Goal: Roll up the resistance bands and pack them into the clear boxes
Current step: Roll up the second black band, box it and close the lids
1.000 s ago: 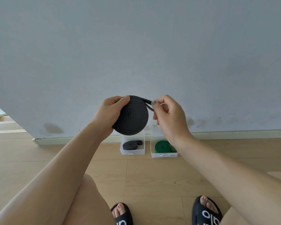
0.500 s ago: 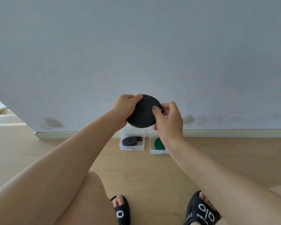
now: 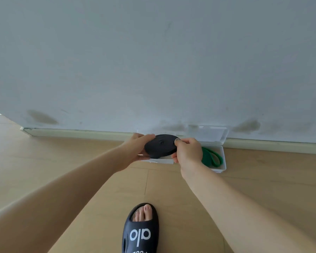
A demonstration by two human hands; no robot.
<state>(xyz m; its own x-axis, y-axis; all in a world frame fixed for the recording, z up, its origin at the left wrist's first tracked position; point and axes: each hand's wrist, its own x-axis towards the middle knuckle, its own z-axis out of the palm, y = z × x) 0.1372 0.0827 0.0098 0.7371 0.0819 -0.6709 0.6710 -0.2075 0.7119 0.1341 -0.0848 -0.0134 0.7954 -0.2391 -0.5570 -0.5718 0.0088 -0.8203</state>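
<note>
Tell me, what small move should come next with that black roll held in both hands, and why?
Probably lower it into the left clear box. The black band looks fully coiled, the left hand and right hand grip its edges, and it sits over that box; the right clear box holds a green band.

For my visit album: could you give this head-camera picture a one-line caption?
Both hands, left hand and right hand, hold a rolled black band above clear boxes by the wall.

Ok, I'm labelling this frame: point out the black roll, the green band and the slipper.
black roll (image 3: 161, 146), head view, flat top face
green band (image 3: 211, 158), head view, loop in box
slipper (image 3: 140, 234), head view, logo strap
</note>
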